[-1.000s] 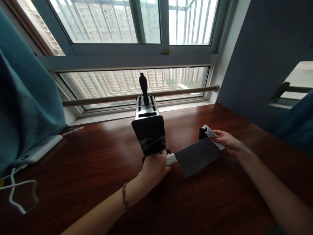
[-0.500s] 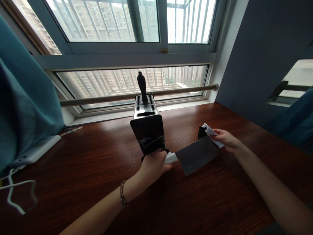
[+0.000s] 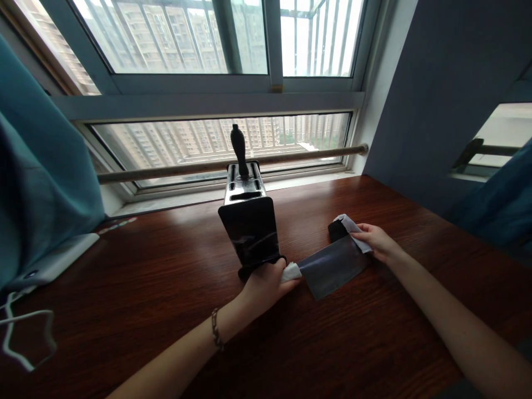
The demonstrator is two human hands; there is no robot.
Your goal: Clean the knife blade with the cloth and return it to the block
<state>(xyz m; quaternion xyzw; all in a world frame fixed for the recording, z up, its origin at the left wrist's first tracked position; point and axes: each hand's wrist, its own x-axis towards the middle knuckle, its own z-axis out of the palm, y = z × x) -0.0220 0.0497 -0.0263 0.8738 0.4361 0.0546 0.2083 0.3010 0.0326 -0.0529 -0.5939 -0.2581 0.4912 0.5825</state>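
My left hand (image 3: 266, 285) is closed round the pale handle end of a cleaver, just in front of the black panel. The cleaver's broad grey blade (image 3: 334, 267) points right, slightly above the tabletop. My right hand (image 3: 376, 243) pinches a white cloth (image 3: 358, 237) at the blade's far upper corner. Beside the cloth is a dark piece (image 3: 337, 230); I cannot tell whether it belongs to the cloth. Behind my left hand stands a slotted metal knife block (image 3: 246, 191) with a black front panel (image 3: 253, 230). A black-handled tool (image 3: 238, 149) stands upright in it.
The brown wooden table (image 3: 158, 277) reaches to the window sill. At the left lie a white device (image 3: 62, 260) and a white cable (image 3: 29, 316), near a blue curtain (image 3: 50, 149). A rail (image 3: 187, 170) crosses the window behind the knife block.
My right hand and the white cloth have shifted slightly left along the blade. The blade has turned a little and looks shinier. The whole view has moved slightly; my left hand keeps its grip.
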